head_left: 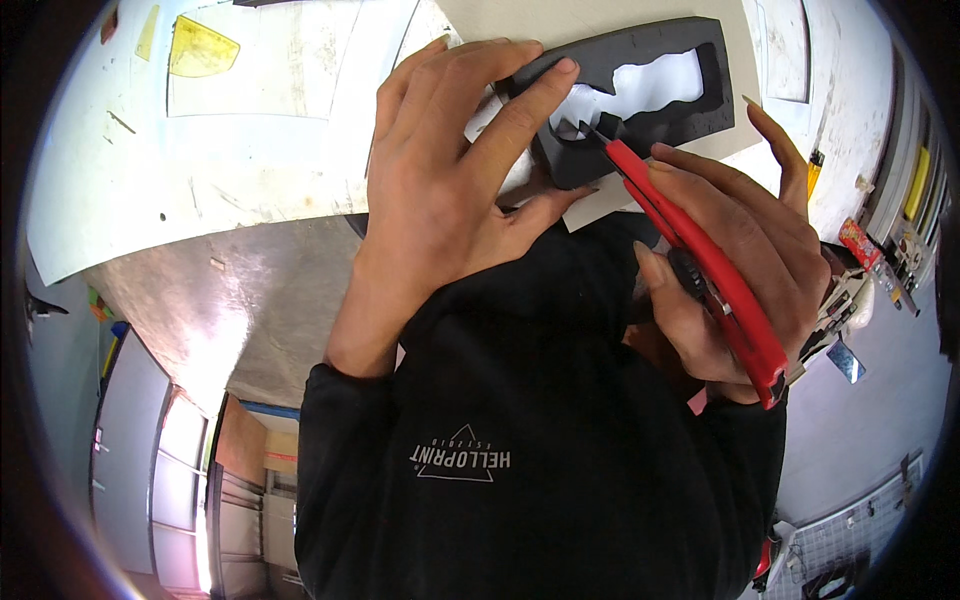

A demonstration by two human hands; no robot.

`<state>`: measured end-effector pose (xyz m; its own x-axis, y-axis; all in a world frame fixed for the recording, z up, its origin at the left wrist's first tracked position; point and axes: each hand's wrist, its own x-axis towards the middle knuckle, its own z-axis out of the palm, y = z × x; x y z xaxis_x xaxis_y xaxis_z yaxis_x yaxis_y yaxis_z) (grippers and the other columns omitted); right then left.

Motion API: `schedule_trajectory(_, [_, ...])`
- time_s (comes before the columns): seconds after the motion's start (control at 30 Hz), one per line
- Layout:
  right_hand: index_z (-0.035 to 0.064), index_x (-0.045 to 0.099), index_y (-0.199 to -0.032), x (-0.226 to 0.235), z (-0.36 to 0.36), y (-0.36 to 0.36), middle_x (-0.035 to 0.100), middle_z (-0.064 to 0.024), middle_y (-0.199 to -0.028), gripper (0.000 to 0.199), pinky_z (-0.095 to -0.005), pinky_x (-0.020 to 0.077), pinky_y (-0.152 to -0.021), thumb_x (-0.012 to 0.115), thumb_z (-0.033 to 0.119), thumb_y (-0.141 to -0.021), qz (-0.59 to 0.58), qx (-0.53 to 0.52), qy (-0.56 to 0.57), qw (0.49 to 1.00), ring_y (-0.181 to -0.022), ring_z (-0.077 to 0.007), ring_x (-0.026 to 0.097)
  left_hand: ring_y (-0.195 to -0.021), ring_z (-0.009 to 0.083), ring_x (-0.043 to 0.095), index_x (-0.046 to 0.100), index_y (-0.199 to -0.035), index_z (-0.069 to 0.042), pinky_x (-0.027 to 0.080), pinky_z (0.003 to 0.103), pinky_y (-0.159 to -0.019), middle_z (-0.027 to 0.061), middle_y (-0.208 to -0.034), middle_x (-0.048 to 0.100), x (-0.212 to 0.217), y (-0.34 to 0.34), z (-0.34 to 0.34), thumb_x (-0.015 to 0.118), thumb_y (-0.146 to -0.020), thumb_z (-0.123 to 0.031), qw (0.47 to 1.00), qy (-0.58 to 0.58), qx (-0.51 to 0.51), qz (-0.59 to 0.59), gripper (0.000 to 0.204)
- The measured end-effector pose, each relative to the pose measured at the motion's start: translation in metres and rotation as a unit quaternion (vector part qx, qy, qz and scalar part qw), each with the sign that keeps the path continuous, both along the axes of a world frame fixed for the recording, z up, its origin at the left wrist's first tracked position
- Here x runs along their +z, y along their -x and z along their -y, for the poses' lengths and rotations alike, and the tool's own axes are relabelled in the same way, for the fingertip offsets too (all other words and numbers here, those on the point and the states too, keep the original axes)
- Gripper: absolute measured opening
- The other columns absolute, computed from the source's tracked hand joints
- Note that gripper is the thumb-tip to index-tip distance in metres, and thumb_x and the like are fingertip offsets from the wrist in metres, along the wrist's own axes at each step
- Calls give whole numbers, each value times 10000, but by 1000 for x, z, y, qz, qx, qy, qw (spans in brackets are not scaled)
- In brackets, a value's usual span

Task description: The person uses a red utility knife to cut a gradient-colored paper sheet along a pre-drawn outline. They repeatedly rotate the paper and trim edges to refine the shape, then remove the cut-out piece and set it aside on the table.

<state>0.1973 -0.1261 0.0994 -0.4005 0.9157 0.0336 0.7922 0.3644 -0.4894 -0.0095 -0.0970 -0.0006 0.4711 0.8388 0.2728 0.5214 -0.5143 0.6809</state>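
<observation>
A dark grey foam block [665,125] with a wavy-edged cutout lies on a beige board [745,45]; white [660,85] shows through the opening. My left hand [430,170] steadies the block's left end, fingertips on its far edge and top, thumb along the near side. In my right hand [755,240] is a red utility knife [690,225], gripped along its handle with the little finger raised. Its blade tip reaches into the left part of the cutout, beside a small dark piece of foam. How deep the tip sits cannot be seen.
The white worktable [270,160] curves across the top, with a yellow translucent piece [203,47] at far left. A yellow lighter-like item [815,175] lies right of my hand. Assorted tools [875,260] crowd the right side. Concrete floor [250,290] shows below the table's left part.
</observation>
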Motion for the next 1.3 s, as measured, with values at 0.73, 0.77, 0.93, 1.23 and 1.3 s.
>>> schedule_trajectory(0.73, [24, 700, -1034, 18, -23, -15, 721, -171, -931, 374, -594, 377, -1052, 680, 292, -773, -23, -9, 55, 998, -916, -308, 712, -1145, 270, 544, 673, -1186, -126, 406, 436, -981, 80, -1211, 604, 3, 1, 1, 870, -553, -305, 1000, 17, 2, -14, 687])
schedule_trajectory(0.77, [11, 665, -1095, 26, -17, -25, 688, -196, -1016, 411, -588, 379, -1054, 660, 285, -788, -34, -49, 76, 995, -971, -333, 687, -1147, 276, 538, 669, -1191, -120, 406, 438, -980, 87, -1211, 599, 2, 1, 3, 872, -554, -314, 1000, 10, 3, -17, 696])
schedule_trajectory(0.93, [-84, 536, -1247, 17, 24, -54, 553, -287, -1267, 498, -522, 378, -1069, 560, 221, -854, -245, -258, -54, 933, -1161, -389, 580, -1100, 307, 522, 620, -1211, -62, 396, 421, -967, 144, -1163, 583, 2, -8, 6, 883, -580, -402, 997, -15, 73, -11, 763])
schedule_trajectory(1.23, [-162, 477, -1247, -41, 62, -51, 530, -302, -1260, 438, -451, 402, -1044, 538, 106, -906, -478, -414, -83, 770, -1135, -343, 588, -1091, 305, 548, 631, -1158, -53, 380, 471, -990, 125, -1094, 622, 21, -42, 73, 809, -706, -240, 998, 0, -65, 26, 521])
schedule_trajectory(1.3, [-160, 482, -1242, -46, 68, -55, 532, -296, -1258, 431, -454, 405, -1040, 532, 112, -911, -511, -389, -109, 759, -1136, -348, 588, -1100, 305, 553, 642, -1154, -73, 370, 483, -1010, 122, -1123, 628, 16, -38, 59, 759, -719, -123, 995, -74, -64, 37, 453])
